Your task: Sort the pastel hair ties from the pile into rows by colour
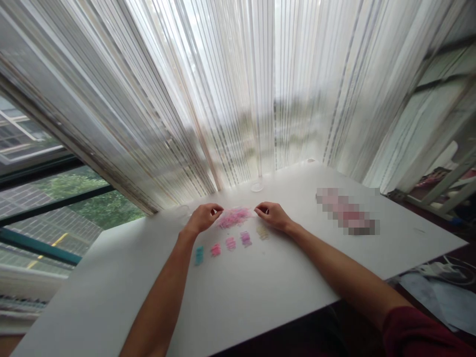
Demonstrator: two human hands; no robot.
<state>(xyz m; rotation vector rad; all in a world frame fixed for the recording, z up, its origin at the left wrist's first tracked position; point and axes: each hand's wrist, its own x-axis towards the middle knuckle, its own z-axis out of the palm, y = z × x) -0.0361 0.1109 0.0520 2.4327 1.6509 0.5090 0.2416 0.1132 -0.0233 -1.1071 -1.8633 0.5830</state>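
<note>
A loose pile of thin pink and purple pieces (235, 217) lies on the white table between my hands; the kind of piece is too small to make out. At the pile's left edge is my left hand (204, 218), thumb and fingertips pinched together. My right hand (274, 215) makes a similar pinch by the pile's right edge. Whatever either pinch holds is too small to see. Nearer me runs a slanting row of small groups: teal pieces (199, 255), bright pink pieces (216, 249), light pink pieces (231, 243), purple pieces (246, 239) and pale yellow pieces (262, 233).
The white table (238, 292) reaches a striped string curtain (245, 99) at the back. Near it stands a clear round dish (257, 187). A blurred-out pinkish object (345, 210) lies at the right. Cables (442, 267) show past the right edge.
</note>
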